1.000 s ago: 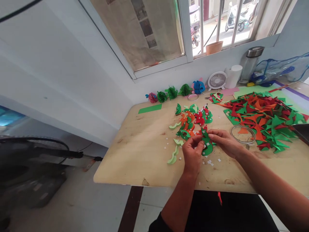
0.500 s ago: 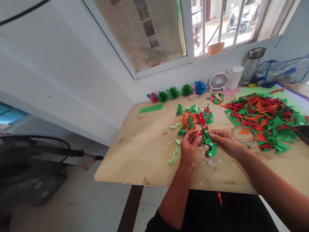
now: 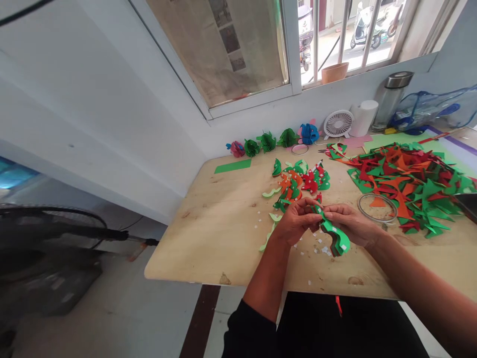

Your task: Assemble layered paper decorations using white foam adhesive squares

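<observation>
Head view: the left hand [image 3: 294, 221] has drawn closer to the right hand [image 3: 350, 223] — fingers of both pinch the green paper stack [image 3: 340, 237] over the counter [image 3: 208, 233], its free end swung toward five o'clock — seemingly a steadier hold.

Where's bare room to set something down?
Widest: the pale wooden table at left, between the green paper strip, wavy light-green paper cutouts and front edge. Smaller: between the right forearm and the red, orange and green paper scrap heap. Crowded: that heap, and the orange, red and green paper cutouts beyond the left hand.
</observation>
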`<state>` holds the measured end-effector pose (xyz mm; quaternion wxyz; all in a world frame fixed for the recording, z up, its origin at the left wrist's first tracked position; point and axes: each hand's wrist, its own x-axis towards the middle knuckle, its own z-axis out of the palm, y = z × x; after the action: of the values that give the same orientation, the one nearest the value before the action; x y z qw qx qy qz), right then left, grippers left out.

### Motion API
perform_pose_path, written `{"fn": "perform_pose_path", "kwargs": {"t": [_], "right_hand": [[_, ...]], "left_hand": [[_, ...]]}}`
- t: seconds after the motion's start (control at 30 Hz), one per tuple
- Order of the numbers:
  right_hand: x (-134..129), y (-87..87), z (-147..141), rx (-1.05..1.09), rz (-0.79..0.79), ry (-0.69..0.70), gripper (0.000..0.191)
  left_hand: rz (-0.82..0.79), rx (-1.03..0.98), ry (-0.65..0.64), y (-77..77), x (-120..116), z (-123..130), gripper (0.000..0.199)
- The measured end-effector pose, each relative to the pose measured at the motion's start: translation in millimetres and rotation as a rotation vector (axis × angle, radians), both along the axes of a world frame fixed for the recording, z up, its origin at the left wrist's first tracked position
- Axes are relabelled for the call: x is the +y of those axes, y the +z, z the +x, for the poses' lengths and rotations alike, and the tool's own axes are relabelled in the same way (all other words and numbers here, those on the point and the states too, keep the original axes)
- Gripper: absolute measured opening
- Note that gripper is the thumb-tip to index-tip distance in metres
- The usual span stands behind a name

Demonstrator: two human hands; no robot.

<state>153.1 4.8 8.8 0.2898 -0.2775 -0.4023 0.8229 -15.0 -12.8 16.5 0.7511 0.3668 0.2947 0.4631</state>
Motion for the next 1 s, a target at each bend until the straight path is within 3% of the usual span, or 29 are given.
{"fn": "perform_pose_path", "kwargs": {"t": [0.13,0.3,0.5,0.67,1.0], "right_hand": [[-1.1,1.9,-0.6,0.01,0.002,0.002,0.021],[1.4,1.1,-2.1,-0.057,0.087,-0.046,0.025],[4.6,-6.0,-5.3,-0.251,0.349,-0.127,0.033],[4.9,-6.0,-6.8,-0.312,0.417,-0.141,0.037],[4.6,-4.5,-7.6,-0.312,0.403,-0.156,0.037]], "left_hand": [[0.013,-0.038,-0.003,-1.3,0.8,1.7,0.031],[0.074,0.108,0.049,4.0,-0.9,0.1,0.037],[0.253,0.522,0.353,3.4,-5.1,5.9,0.028],[0.393,0.752,0.463,-2.0,-8.3,11.8,0.02],[0.486,0.803,0.616,-3.3,-11.0,24.4,0.026]]}}
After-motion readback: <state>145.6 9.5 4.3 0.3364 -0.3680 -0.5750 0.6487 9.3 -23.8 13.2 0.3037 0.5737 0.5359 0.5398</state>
